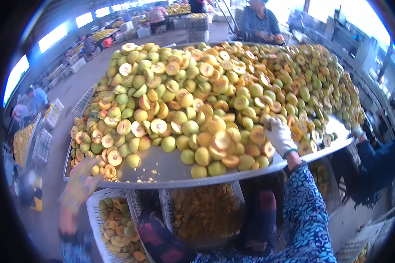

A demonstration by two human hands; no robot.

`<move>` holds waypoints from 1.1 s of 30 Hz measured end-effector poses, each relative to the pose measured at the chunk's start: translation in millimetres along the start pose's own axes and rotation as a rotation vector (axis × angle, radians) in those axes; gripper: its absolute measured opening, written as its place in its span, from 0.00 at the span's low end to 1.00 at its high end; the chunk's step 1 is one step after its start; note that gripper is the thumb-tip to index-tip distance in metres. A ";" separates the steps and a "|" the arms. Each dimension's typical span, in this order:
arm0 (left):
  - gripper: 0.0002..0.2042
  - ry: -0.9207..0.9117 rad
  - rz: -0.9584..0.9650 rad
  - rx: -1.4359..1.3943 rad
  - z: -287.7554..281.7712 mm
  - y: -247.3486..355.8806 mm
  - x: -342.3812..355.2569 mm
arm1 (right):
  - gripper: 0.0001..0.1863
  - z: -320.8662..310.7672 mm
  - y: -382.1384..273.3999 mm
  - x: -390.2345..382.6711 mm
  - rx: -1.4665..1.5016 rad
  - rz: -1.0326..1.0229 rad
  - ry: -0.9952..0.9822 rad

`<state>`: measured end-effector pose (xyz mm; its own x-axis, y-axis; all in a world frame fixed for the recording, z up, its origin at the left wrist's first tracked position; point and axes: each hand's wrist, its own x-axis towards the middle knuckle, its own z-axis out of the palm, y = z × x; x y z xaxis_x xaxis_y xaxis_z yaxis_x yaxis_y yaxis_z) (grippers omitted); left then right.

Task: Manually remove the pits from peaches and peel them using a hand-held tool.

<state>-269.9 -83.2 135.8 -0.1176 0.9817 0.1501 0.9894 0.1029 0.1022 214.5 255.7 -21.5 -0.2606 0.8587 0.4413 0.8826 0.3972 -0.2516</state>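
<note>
A large heap of yellow-green peaches point(180, 87), many cut in half with the stone or hollow showing, covers a metal-topped table point(162, 164). My right hand point(280, 136), in a white glove, reaches into the front right of the heap. Its fingers are curled down among the fruit; what they hold is hidden. At the table's left front corner is my left hand point(80, 182), gloved and smeared by motion, beside some halves. Several peaches point(217, 136) near the middle front are blurred too.
Below the table edge stand a white crate point(94, 215) of peach halves and another crate point(164, 206) with brownish contents. Across the table sits a person point(260, 22). At the right a co-worker's gloved hand point(357, 131) touches the table rim. More crates point(41, 147) stand left.
</note>
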 end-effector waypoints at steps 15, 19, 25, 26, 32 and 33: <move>0.31 -0.232 -0.087 -0.350 179.0 111.2 235.8 | 0.25 50.8 -119.9 37.2 0.513 0.026 -0.607; 0.32 -0.603 0.028 -0.268 167.3 49.9 214.4 | 0.23 33.7 -155.3 55.7 0.549 -0.205 -0.726; 0.26 -0.058 -0.051 -0.210 70.1 17.6 252.6 | 0.11 52.0 -154.6 166.1 0.607 -0.186 -0.210; 0.28 0.099 -0.066 -0.185 71.6 -4.1 272.1 | 0.12 62.9 -156.2 192.6 0.563 -0.259 -0.042; 0.27 0.220 -0.023 -0.019 108.3 -53.6 388.4 | 0.23 112.4 -165.8 289.7 0.474 -0.081 -0.067; 0.24 0.097 0.021 0.182 110.8 -58.2 399.7 | 0.26 119.2 -170.3 298.4 0.467 -0.119 -0.142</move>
<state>-365.1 321.0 80.9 -0.0957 0.9648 0.2449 0.9898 0.1184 -0.0798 -60.3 482.9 50.4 -0.4283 0.8211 0.3774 0.5827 0.5701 -0.5792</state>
